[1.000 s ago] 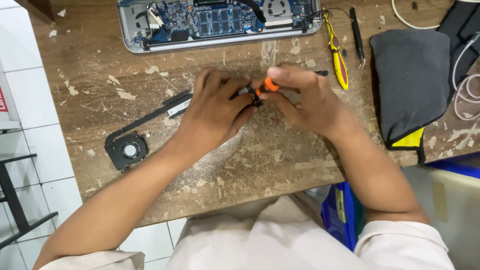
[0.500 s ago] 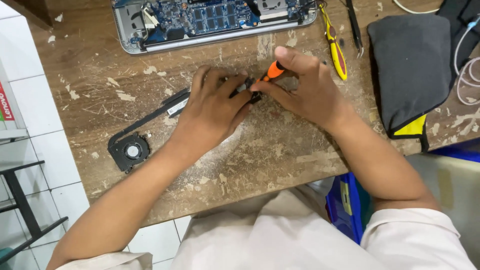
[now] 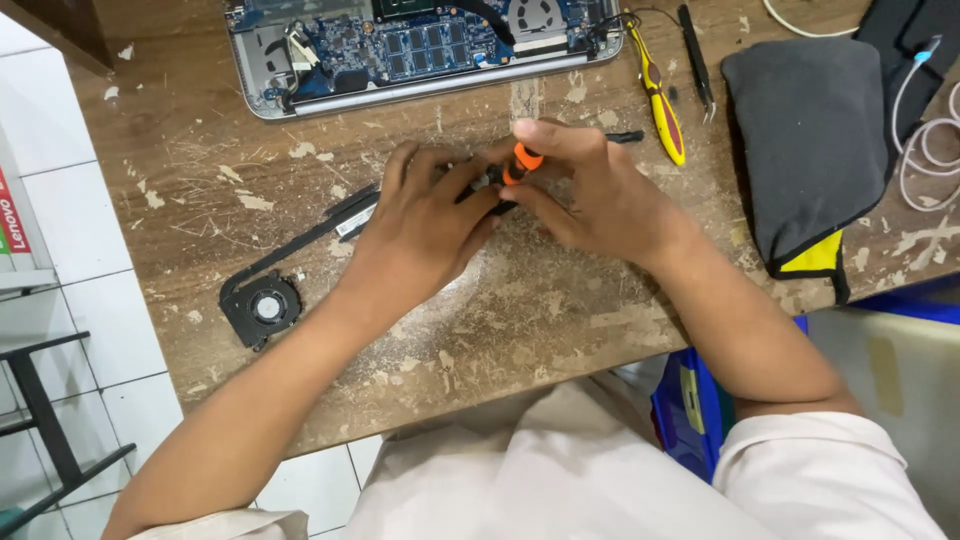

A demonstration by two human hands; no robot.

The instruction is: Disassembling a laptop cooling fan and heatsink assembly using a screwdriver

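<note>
A scratched wooden table (image 3: 560, 300) carries an opened laptop (image 3: 420, 45) at its far edge. Nearer than the laptop, toward its left, lies a black fan (image 3: 262, 308). Right of the laptop lie a yellow screwdriver (image 3: 660, 100), black tweezers (image 3: 696, 58) and a grey pouch (image 3: 815, 140).

A scratched, paint-flecked brown wooden worktable (image 3: 200, 150) fills the frame's upper half; white square floor tiles (image 3: 90, 230) run down the left.

I see a white sign w/ red edge (image 3: 12, 215) at far left, partly cut off; a small white label (image 3: 350, 224) on the black heat pipe (image 3: 300, 240).
</note>
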